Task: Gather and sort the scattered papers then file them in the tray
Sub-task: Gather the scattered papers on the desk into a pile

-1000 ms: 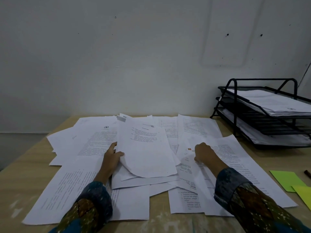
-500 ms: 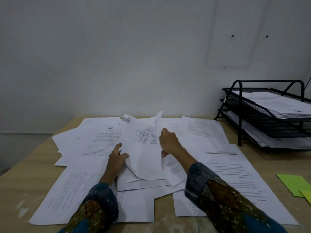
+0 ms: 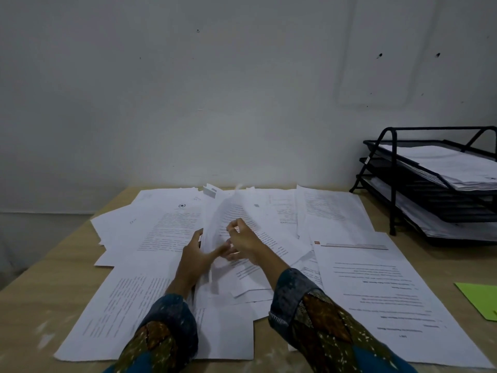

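Papers (image 3: 376, 286) lie scattered and overlapping across the wooden worktop (image 3: 40, 305), filling the middle of the frame. At centre, a small sheaf (image 3: 228, 211) stands raised off the pile, blurred by motion. The left hand (image 3: 193, 258) grips its left edge, thumb across the front. The right hand (image 3: 243, 242) pinches it with curled fingers from the right. At the right edge sits a black three-tier wire tray (image 3: 394, 184) with paper in its tiers. Green notes (image 3: 481, 297) lie at lower right.
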Tool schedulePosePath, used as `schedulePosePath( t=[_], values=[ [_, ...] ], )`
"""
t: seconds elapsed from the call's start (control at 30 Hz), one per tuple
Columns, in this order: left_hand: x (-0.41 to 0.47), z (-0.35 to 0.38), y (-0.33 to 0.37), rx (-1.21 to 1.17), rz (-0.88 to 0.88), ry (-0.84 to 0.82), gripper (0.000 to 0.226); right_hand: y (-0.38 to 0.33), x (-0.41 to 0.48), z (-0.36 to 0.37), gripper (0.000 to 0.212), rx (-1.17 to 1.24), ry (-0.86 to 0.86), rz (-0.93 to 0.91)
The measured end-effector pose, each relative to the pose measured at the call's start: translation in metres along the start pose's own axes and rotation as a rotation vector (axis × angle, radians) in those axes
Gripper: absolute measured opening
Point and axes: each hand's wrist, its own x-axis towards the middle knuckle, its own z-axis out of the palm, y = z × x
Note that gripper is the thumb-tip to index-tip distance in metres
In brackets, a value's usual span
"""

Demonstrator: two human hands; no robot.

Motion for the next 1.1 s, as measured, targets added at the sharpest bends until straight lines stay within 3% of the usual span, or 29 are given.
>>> schedulePosePath(
  t=[0.1, 0.17, 0.33, 0.47, 0.6, 0.7, 1.1],
  values=[
    [0.006, -0.001, -0.006, 0.07, 0.019, 0.008, 0.081, 0.003, 0.0, -0.009, 0.016, 0.032, -0.124, 0.039],
    [0.008, -0.002, -0.009, 0.062, 0.042, -0.001, 0.076, 0.007, 0.0, -0.022, 0.014, -0.027, -0.108, 0.019],
    [0.007, -0.005, -0.012, -0.027, 0.035, -0.016, 0.064, 0.015, 0.004, -0.076, 0.033, -0.57, 0.198, -0.014],
    [0.01, -0.003, -0.012, -0.073, 0.013, -0.02, 0.058, 0.018, -0.004, -0.128, 0.042, -0.806, 0.417, 0.179],
    [0.008, -0.001, -0.012, -0.107, -0.01, -0.019, 0.053, 0.029, -0.011, -0.16, 0.071, -1.097, 0.174, 0.485],
    [0.009, -0.001, -0.012, -0.121, -0.023, -0.014, 0.051, 0.04, -0.015, -0.163, 0.087, -1.165, 0.088, 0.473],
    [0.005, -0.001, -0.007, -0.133, -0.017, -0.014, 0.047, 0.061, -0.018, -0.15, 0.042, -1.234, 0.222, 0.305]
  ],
)
